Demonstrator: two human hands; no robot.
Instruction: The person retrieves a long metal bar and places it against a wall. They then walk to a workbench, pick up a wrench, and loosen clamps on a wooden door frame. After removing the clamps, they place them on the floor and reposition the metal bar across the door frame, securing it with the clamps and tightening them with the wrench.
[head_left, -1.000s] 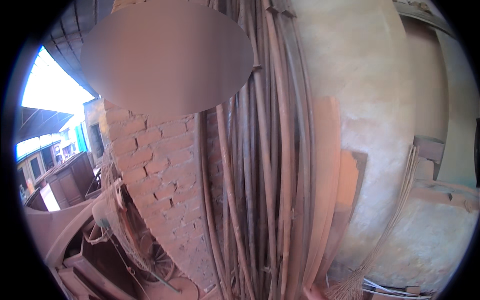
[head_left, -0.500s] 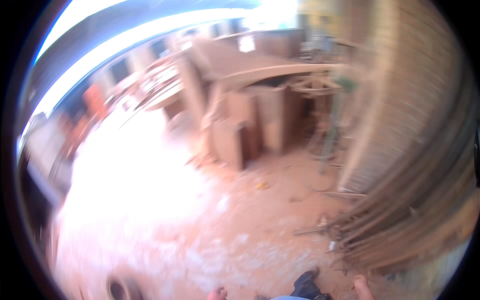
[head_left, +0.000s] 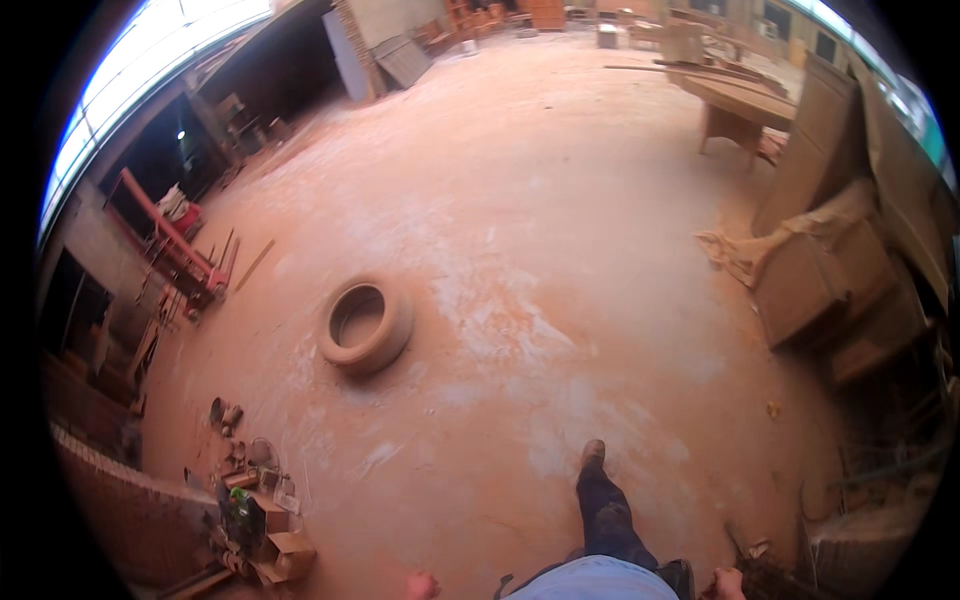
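My left hand (head_left: 421, 585) hangs at the bottom edge, left of my body, its fingers curled in. Nothing shows in it. On the other side of my light blue top (head_left: 590, 582), my right hand (head_left: 727, 583) also hangs with fingers curled and nothing visible in them; it is partly cut off by the frame edge. Neither hand touches anything. One leg in dark trousers (head_left: 610, 520) is stretched forward, its shoe on the dusty floor (head_left: 520, 400).
A dusty tyre (head_left: 385, 335) lies ahead on the left. Cardboard boxes and clutter (head_left: 285, 555) line the near left. Farther left stands a red pallet truck (head_left: 190, 255). Large brown panels and cartons (head_left: 815, 275) lean at right, with a wooden table (head_left: 735, 100) beyond.
My view has swung left, so the panels and cartons now sit at the far right and the tyre is in full view. The picture is sharper. Both hands remain low at my sides.
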